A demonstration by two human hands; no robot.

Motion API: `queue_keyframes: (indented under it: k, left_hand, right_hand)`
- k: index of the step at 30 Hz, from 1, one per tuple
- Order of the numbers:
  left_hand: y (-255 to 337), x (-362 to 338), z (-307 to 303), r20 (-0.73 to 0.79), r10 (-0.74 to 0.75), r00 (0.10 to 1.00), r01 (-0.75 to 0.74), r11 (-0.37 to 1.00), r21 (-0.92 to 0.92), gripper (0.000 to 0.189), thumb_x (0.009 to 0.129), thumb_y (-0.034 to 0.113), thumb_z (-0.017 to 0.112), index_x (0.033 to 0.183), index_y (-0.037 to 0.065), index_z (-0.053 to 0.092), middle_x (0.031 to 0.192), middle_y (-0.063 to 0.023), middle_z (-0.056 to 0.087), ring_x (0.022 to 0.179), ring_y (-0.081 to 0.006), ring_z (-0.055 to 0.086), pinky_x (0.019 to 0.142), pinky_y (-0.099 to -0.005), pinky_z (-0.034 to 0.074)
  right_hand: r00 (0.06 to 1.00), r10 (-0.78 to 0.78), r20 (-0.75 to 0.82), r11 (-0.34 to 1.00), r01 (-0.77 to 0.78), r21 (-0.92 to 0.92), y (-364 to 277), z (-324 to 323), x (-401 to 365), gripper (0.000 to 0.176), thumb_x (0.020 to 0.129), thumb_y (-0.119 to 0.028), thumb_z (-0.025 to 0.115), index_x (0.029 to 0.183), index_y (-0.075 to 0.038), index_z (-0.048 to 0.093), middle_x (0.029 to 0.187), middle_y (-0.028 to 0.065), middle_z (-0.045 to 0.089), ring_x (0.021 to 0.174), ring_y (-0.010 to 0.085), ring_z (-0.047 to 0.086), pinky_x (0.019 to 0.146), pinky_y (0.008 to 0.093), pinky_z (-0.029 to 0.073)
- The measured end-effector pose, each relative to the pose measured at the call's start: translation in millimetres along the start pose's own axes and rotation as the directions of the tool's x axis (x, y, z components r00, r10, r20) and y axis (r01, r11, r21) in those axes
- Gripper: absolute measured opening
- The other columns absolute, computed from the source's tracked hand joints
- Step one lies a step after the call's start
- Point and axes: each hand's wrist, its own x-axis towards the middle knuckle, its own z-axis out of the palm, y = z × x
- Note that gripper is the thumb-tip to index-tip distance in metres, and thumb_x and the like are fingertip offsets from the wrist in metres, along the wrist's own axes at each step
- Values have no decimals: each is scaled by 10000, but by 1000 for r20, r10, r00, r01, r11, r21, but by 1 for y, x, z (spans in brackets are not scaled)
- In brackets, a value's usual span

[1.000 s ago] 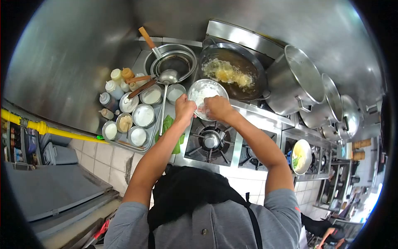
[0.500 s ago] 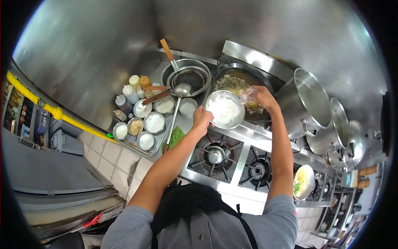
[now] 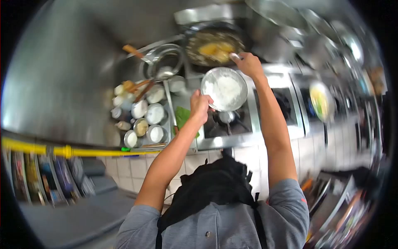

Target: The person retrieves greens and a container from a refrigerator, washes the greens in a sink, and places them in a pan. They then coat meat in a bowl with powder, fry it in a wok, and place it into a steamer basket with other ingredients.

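My left hand [image 3: 201, 106] grips the near-left rim of a round metal bowl [image 3: 204, 79], thumb over the edge. Loose white powder [image 3: 224, 89], like flour, covers the inside of the bowl. Past the bowl sits a dark wok [image 3: 188, 54] of bubbling oil, with a golden-yellow mass [image 3: 216, 50] frying in it. My right hand [image 3: 247, 64] hovers at the wok's near-right edge, just above and right of the bowl. A whitened fingertip points toward the oil. The fingers are blurred, and whatever may be between them cannot be made out.
Metal cups of pale powders [image 3: 155, 113] and several squeeze bottles [image 3: 118, 101] crowd a tray on the left. A long-handled ladle [image 3: 169, 99] lies beside a green leaf [image 3: 182, 118]. Below the bowl is a burner [image 3: 226, 118]. Tall pots [image 3: 273, 41] stand right of the wok.
The camera view has turned and shifted. My right hand has gone from over the wok's middle, pinching something pale, to its near-right edge. A golden-yellow mass now shows plainly in the oil.
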Motion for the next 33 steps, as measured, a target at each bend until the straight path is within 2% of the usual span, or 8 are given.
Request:
queue_keyframes:
  k: [8,12,15,20,26,28,31,33]
  left_hand:
    - [-166,-166,121,811,-190,553,240,969,63,346,926,333,628,1072,68,460,842,-86,574,671,-159,622,483,-306,523]
    - [-386,-131,92,453,-711,538,836,519,-178,646,928,539,529,1330,69,344,1078,-169,560,886,-312,626,722,-438,567]
    - [-509,-65,47,109,-776,621,635,416,-651,826,952,593,415,1530,157,19,1462,-195,332,1015,-345,595,814,-425,567]
    - [-547,-36,62,-241,-521,819,341,779,-527,309,1024,327,413,1162,60,486,949,-56,564,803,-175,594,840,-333,535]
    - [-590,-1,56,-309,-548,777,265,730,-630,362,1034,363,295,1074,72,505,751,-60,551,631,-160,553,645,-287,497]
    - [-638,20,-1,394,-463,794,595,458,-660,443,1017,417,268,1008,65,537,743,-67,567,616,-166,540,672,-304,509]
    - [-570,-8,62,-206,-689,695,377,593,-711,489,1007,427,264,935,43,558,739,-79,575,636,-185,546,707,-336,524]
    - [-569,-8,59,-101,-637,764,370,562,-740,526,1003,434,256,911,17,563,805,-108,599,689,-218,565,798,-397,547]
  right_hand:
    - [787,585,-198,808,-542,231,240,-98,-411,391,877,-250,623,1175,4,622,1088,192,659,1013,284,625,869,390,463]
    - [388,789,-476,591,-691,416,375,-72,-685,453,943,-232,558,1324,7,505,1186,131,598,1049,231,575,888,355,468]
    - [160,926,-341,352,-693,630,403,-51,-854,452,934,-180,565,1325,35,491,1166,127,590,1002,209,578,846,335,480]
    - [-32,935,-352,229,-705,671,391,-9,-1103,451,917,-220,582,1251,80,544,1174,166,605,993,267,583,868,400,472]
    - [-278,950,-146,-103,-716,691,358,-9,-1131,451,932,-228,571,1289,45,523,1188,160,604,1008,282,595,880,409,477]
    - [-250,957,-145,-76,-701,709,378,-23,-1120,452,933,-229,571,1291,42,521,1187,159,605,1009,281,596,881,408,478]
    - [-155,974,-164,20,-668,744,424,-60,-1108,453,934,-231,570,1296,38,519,1186,156,606,1010,280,598,881,408,479]
    - [-84,980,-180,87,-633,769,459,-83,-1088,454,935,-232,570,1299,35,517,1185,155,607,1011,280,599,881,408,480]
